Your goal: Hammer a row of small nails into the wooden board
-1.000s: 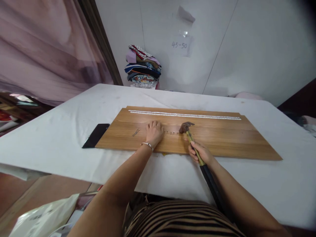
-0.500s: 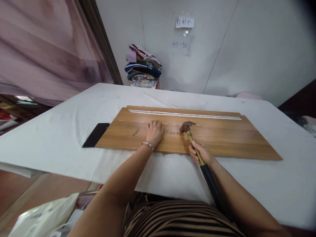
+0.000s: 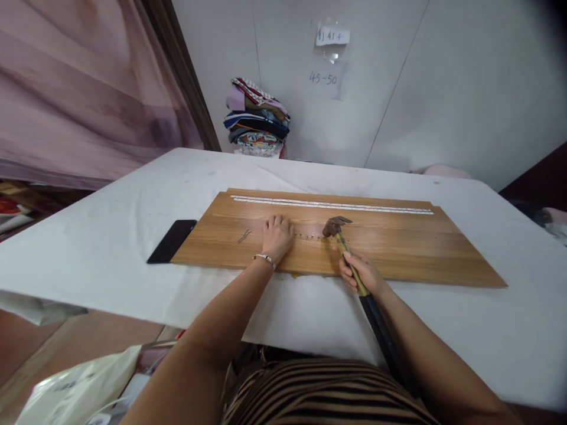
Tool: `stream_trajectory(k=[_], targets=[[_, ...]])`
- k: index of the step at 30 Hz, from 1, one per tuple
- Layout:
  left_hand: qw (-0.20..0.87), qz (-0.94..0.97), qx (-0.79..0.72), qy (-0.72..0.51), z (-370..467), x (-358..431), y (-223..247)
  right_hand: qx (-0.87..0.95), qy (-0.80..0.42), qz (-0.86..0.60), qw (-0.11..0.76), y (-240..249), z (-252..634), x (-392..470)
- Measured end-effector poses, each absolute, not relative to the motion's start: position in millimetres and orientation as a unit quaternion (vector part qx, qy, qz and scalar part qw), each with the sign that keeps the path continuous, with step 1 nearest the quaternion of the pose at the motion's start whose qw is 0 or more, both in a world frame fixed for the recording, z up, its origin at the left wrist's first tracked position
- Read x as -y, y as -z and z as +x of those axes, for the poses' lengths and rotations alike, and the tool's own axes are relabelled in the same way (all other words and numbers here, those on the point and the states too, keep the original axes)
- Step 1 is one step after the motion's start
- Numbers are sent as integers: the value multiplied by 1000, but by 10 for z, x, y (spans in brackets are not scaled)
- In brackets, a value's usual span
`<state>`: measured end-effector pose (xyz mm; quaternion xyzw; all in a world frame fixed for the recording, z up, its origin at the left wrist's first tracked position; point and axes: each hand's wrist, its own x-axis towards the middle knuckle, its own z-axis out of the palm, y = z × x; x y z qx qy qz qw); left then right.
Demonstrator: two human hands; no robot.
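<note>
A brown wooden board (image 3: 416, 254) lies across the table. My left hand (image 3: 277, 237) rests palm down on it, fingers stretched out and holding nothing. To the right of those fingers runs a row of small nails (image 3: 306, 236) standing in the wood. My right hand (image 3: 361, 273) is wrapped round the handle of a claw hammer (image 3: 337, 227). Its rusty head is over the right end of the nail row; whether it touches the board I cannot tell. Left of my left hand, a few loose nails (image 3: 244, 236) lie on the board.
Two white measuring strips (image 3: 332, 205) run along the board's far side. A black phone (image 3: 172, 242) lies by its left end. A white cloth covers the table (image 3: 110, 236). Behind it are stacked folded fabrics (image 3: 257, 121); a pale bag (image 3: 80, 386) sits below left.
</note>
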<state>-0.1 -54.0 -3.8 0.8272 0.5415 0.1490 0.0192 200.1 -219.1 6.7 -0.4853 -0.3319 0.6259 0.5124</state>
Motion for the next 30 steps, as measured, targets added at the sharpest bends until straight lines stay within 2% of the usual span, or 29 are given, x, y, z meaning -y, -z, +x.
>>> stream_trajectory(k=[30], targets=[[8,829,-540,-144,-5,532,57,327,-628,-496,503,-75,1991,2181]])
